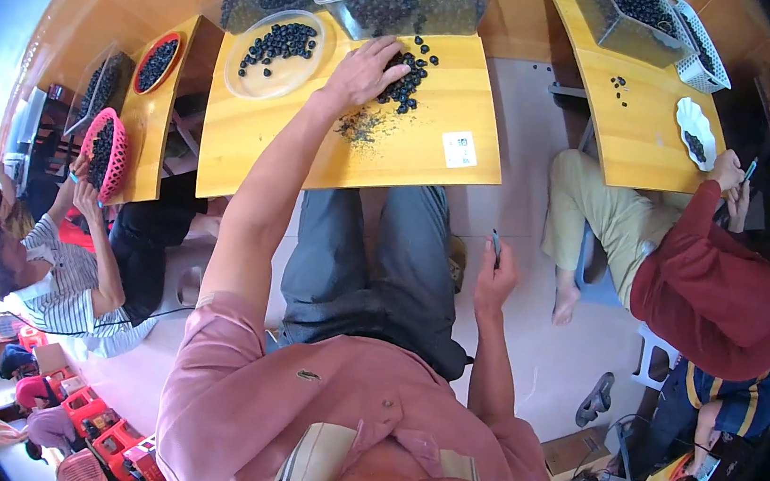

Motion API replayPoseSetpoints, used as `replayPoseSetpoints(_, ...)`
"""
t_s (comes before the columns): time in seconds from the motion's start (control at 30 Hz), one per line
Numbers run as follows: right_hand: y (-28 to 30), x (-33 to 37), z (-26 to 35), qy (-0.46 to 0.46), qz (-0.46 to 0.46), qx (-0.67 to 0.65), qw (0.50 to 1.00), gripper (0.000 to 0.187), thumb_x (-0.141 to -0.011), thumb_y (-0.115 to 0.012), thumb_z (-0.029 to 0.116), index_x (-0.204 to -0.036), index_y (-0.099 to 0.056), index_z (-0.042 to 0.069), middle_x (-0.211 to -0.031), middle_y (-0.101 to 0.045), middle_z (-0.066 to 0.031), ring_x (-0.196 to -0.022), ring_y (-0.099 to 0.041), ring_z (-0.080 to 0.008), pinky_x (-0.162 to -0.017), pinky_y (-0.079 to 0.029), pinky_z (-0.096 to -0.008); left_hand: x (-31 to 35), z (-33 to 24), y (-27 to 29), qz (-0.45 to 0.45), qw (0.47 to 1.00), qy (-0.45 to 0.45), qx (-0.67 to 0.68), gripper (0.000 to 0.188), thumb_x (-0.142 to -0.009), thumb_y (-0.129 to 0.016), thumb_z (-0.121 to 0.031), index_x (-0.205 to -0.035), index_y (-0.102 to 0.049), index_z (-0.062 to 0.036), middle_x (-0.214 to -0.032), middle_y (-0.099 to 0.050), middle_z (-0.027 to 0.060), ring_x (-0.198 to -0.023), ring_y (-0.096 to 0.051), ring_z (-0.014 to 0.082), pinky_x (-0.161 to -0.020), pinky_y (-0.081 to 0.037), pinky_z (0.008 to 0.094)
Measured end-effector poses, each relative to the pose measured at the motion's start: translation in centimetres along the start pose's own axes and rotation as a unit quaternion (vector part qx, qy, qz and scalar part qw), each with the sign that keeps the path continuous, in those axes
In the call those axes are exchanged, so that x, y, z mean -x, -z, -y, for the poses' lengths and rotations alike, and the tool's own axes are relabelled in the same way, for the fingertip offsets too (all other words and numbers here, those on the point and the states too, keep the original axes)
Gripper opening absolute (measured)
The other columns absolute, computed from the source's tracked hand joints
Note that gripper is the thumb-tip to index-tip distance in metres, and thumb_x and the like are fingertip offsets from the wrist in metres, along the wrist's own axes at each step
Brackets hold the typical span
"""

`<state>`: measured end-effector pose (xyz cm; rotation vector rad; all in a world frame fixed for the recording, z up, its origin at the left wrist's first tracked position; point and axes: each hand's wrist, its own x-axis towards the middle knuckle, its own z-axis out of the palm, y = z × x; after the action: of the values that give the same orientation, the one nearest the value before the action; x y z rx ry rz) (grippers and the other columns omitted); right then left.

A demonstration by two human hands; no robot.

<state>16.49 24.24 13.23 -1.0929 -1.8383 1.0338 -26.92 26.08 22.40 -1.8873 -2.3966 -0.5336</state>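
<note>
My left hand [364, 74] lies on the yellow table, its thumb apart from the fingers, at the left edge of a loose pile of small black round pieces [409, 87], like berries or nuts. Whether any piece is between its fingertips is hard to see. Dark crumbs [366, 127] are scattered below the pile. Left of the hand, a round clear dish [249, 84] holds more black pieces. Off the table's front edge, beside my right thigh, my right hand [498, 277] is closed round a small slim blue-grey tool [497, 244], its thin tip pointing up.
Two clear bins [400, 28] of black pieces stand along the table's back. A white printed card [459, 150] lies near the front right corner. Co-workers sit at tables on both sides, one in a dark red top [712, 287]. A pink basket [114, 162] stands at left.
</note>
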Motion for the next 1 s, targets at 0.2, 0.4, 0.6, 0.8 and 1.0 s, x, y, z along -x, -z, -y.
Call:
replayPoseSetpoints(0.2,0.6,0.6,0.1,0.011,0.011,0.01,1.0,0.016,-0.101,-0.063,0.009,-0.112,-0.073,0.002,-0.079,-0.061,-0.0022,-0.072,-0.053,-0.0093,-0.063,-0.044,-0.0291,-1.1,0.4,-0.8,0.019,0.998,0.059,0.025,0.065,-0.105,-0.047,-0.055,-0.143,-0.056,-0.0034,-0.151,-0.054,0.0177,-0.14,-0.049,0.0342,-0.118,-0.039,0.0418)
replayPoseSetpoints(0.4,-0.6,1.7,-1.1,-0.014,-0.002,0.008,1.0,0.016,-0.1,-0.062,0.007,-0.111,-0.072,0.002,-0.08,-0.062,-0.001,-0.072,-0.054,-0.0088,-0.062,-0.044,-0.0278,0.1,-1.0,-0.5,-0.019,0.998,0.05,0.019,0.045,-0.103,-0.055,-0.047,-0.125,-0.069,-0.0102,-0.131,-0.067,0.0097,-0.126,-0.059,0.0298,-0.106,-0.046,0.0461)
replayPoseSetpoints(0.6,-1.2,2.4,0.8,-0.019,0.01,0.012,1.0,0.017,-0.098,-0.066,0.009,-0.112,-0.07,0.001,-0.09,-0.071,-0.0156,-0.076,-0.067,-0.025,-0.07,-0.052,-0.036,0.8,2.5,-0.9,-0.086,0.993,0.079,-0.003,0.043,-0.104,-0.055,-0.04,-0.121,-0.071,-0.0032,-0.133,-0.065,0.0168,-0.125,-0.059,0.0355,-0.107,-0.047,0.0442)
replayPoseSetpoints(0.8,0.3,3.6,-0.3,-0.056,-0.001,0.013,0.998,0.017,-0.099,-0.063,0.009,-0.112,-0.07,0.001,-0.095,-0.07,-0.0155,-0.079,-0.067,-0.0273,-0.069,-0.052,-0.0371,3.3,0.7,0.6,-0.061,0.99,0.115,0.05,0.042,-0.105,-0.054,-0.04,-0.121,-0.071,-0.0057,-0.123,-0.07,0.0174,-0.116,-0.065,0.036,-0.1,-0.051,0.0453)
replayPoseSetpoints(1.0,0.7,3.5,-0.4,-0.008,-0.016,0.04,0.999,0.014,-0.1,-0.063,0.01,-0.107,-0.072,0.001,-0.075,-0.061,-0.0036,-0.067,-0.055,-0.0116,-0.061,-0.045,-0.03,-0.7,-1.2,0.4,-0.05,0.993,0.05,0.091,0.048,-0.104,-0.053,-0.043,-0.132,-0.064,-0.0056,-0.136,-0.064,0.0196,-0.125,-0.061,0.0365,-0.105,-0.05,0.0444)
